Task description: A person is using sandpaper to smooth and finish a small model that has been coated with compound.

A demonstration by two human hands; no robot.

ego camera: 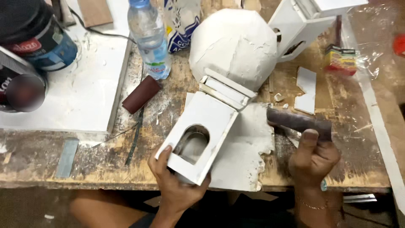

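Observation:
My left hand (175,183) grips the near end of a white box-shaped model piece (204,131) with an arched opening cut in its face; it tilts up over the bench edge. My right hand (314,158) holds a dark brown roll of sandpaper (299,122) to the right of the piece, apart from it. The far end of the piece reaches a large rounded white plaster form (236,44). A flat white sheet with a broken edge (247,152) lies under the piece.
A worn wooden bench (101,164) carries a plastic water bottle (149,38), a second sandpaper roll (141,93), a white board (84,93), a dark can (40,33), another white model part (301,21), white scraps (306,90) and a small coloured box (341,60).

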